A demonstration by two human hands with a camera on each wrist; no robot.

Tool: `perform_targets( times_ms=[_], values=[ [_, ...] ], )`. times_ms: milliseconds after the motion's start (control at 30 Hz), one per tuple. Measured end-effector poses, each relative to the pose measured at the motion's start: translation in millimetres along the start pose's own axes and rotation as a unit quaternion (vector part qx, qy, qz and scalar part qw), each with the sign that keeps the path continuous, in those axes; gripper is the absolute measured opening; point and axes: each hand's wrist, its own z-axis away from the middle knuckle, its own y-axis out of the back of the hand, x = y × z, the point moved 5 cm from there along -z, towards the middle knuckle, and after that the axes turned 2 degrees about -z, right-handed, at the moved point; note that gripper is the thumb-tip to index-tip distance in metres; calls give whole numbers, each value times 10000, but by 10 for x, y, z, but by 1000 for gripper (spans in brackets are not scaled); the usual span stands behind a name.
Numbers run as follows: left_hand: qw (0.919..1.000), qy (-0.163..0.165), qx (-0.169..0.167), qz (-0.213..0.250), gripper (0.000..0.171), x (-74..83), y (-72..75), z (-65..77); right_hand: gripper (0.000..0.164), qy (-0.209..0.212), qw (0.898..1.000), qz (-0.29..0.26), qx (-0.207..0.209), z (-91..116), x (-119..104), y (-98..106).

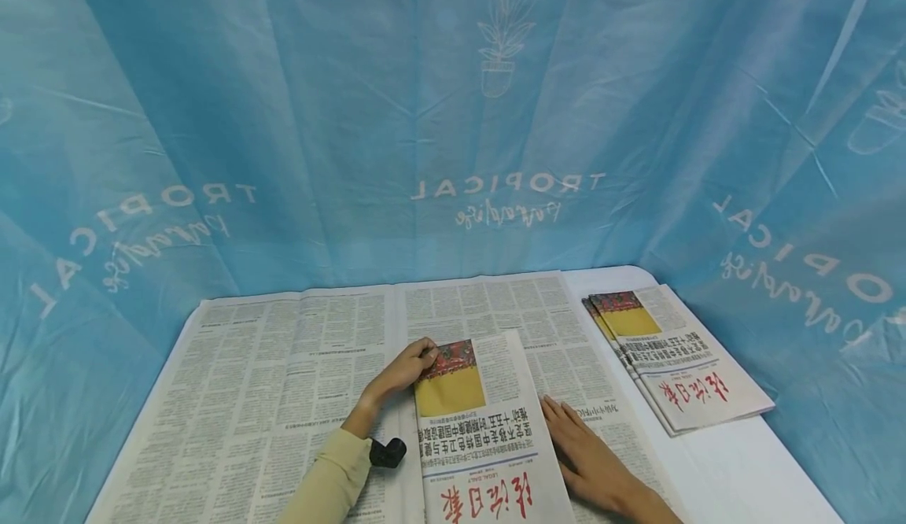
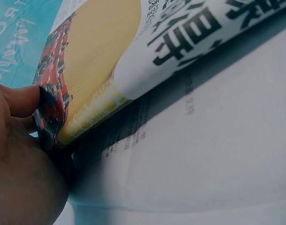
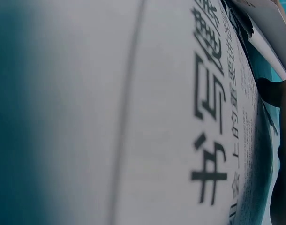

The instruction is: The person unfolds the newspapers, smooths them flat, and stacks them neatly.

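A folded newspaper point(image 1: 488, 429) with a red and yellow picture lies on spread newspaper sheets, its large red title toward the bottom of the head view. My left hand point(image 1: 406, 370) pinches its far left corner, and in the left wrist view the thumb point(image 2: 23, 101) is on the picture's edge. That side of the newspaper point(image 2: 101, 47) bows up there, with shadow beneath it. Along the opposite edge rests my right hand point(image 1: 587, 457), fingers extended and close together. The right wrist view shows part of this hand point(image 3: 283, 140) beside printed paper.
Spread newspaper sheets point(image 1: 283, 382) cover much of the white table point(image 1: 736, 469). Toward the right side sits a small stack of similar folded newspapers point(image 1: 679, 359). Blue printed curtains point(image 1: 453, 115) hang behind the table and at both sides.
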Motion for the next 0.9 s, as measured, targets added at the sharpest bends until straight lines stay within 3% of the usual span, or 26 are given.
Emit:
perform_targets(
  times_ms=[333, 600, 900],
  values=[
    [9998, -53, 170, -16, 22, -29, 95, 46, 62, 168, 9995, -94, -268, -3, 2, -14],
    [9955, -444, 457, -706, 21, -23, 227, 170, 64, 263, 9993, -149, -229, -16, -1, -2],
    [9899, -392, 731, -1153, 22, -73, 387, 314, 67, 505, 9987, -35, -29, -24, 1, 9]
  ],
)
